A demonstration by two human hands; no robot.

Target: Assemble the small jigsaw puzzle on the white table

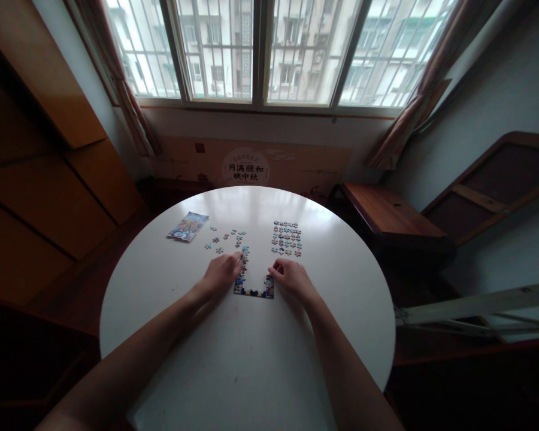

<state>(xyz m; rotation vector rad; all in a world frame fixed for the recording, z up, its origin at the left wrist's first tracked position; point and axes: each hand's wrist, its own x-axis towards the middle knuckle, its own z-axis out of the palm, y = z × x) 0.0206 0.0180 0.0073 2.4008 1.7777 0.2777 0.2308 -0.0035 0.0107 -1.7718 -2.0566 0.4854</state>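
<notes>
Puzzle border (254, 294) btwn both hands' fingers. L hand (224, 269): fingers curled, tips at border, hold unclear. R hand (291, 276): thumb/index nearly together, can't tell if anything's held. Loose pcs (220, 250) beyond L fingertips.

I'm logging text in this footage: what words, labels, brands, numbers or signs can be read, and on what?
"月满颐和": top line on the tan panel below the window.
"映中秋": line beneath it, same panel.
Small lettering arched above: too small to read.
Red square mark, same panel: unreadable.
Picture sheet on the table: any print too small to read.
Part-built puzzle: no readable text.
</notes>
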